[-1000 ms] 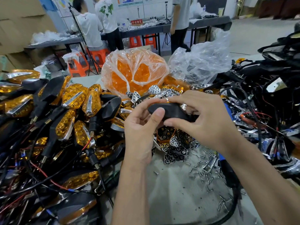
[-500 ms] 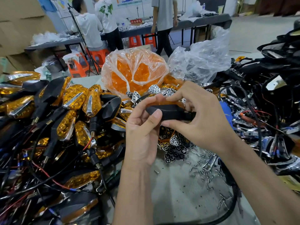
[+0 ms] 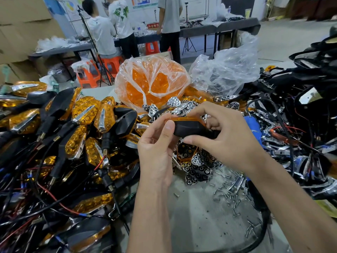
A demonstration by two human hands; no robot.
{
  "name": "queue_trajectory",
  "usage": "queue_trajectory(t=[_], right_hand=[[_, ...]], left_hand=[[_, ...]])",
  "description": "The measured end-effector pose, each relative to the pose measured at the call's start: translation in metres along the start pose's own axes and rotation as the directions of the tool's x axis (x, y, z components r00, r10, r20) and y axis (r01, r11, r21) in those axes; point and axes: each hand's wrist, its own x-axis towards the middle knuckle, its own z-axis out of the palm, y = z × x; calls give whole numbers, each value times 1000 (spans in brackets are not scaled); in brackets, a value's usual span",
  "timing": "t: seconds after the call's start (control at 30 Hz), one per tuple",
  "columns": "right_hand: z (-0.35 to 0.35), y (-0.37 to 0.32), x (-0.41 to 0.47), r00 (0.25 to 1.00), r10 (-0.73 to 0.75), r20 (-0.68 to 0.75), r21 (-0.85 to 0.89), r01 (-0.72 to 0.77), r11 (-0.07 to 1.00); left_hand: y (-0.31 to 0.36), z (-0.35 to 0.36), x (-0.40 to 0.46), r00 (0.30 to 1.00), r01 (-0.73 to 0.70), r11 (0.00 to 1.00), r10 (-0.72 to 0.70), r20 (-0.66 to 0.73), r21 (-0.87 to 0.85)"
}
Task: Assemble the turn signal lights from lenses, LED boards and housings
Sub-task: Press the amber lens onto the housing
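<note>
Both hands hold one turn signal above the middle of the table: a black housing (image 3: 189,129) with an amber lens (image 3: 187,119) along its top edge. My left hand (image 3: 156,148) pinches its left end, thumb on the housing. My right hand (image 3: 220,137) grips its right end, fingers curled over the lens and thumb beneath. A clear bag of amber lenses (image 3: 151,83) stands behind. Chrome reflector pieces (image 3: 182,106) lie heaped past the hands, with more (image 3: 198,167) under them.
Finished amber-and-black lights with wires (image 3: 76,128) pile up on the left. Black housings and cables (image 3: 306,110) fill the right. Loose screws (image 3: 235,190) are scattered on the grey table (image 3: 197,225). An empty clear bag (image 3: 226,70) lies at the back. Three people stand at far tables.
The amber lens now shows along the top of the housing, where it was scarcely visible a second ago. My right fingers have shifted over it. Both hands hold their grip in much the same place.
</note>
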Motion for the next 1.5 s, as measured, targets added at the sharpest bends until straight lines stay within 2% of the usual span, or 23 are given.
queue_trajectory(t=[0.3,0.53,0.7,0.87,1.0,1.1,1.17,1.23,1.33,1.5], right_hand=[[2,1,1,995,95,26,36,-96,995],[1,-3,2,995,99,19,44,-100,994],[-6,-4,1,988,155,16,53,-156,986],[-8,-5,2,982,162,96,-197,-141,970],[-4,-3,0,978,185,99,-245,-156,957],[-4,-1,2,964,248,93,-114,-237,965],[-7,-1,4,940,301,160,98,-318,943],[-11,-5,5,893,357,273,250,-424,870],[-13,-9,4,847,383,370,308,-500,809],[-10,-10,3,854,378,357,304,-489,818]], left_hand=[[-1,0,2,998,-4,995,10,-56,103],[1,1,-1,999,23,998,-21,-45,57],[-1,4,-1,997,63,998,-62,-42,21],[-7,10,-4,986,126,992,-123,-109,17],[-8,12,-3,982,161,984,-151,-117,79],[-6,9,-3,987,155,984,-151,-46,92],[-4,6,-4,990,139,988,-141,21,71],[-2,5,-4,987,127,989,-134,88,74],[-3,5,-3,985,115,988,-127,119,102],[-7,10,-3,997,62,993,-65,30,96]])
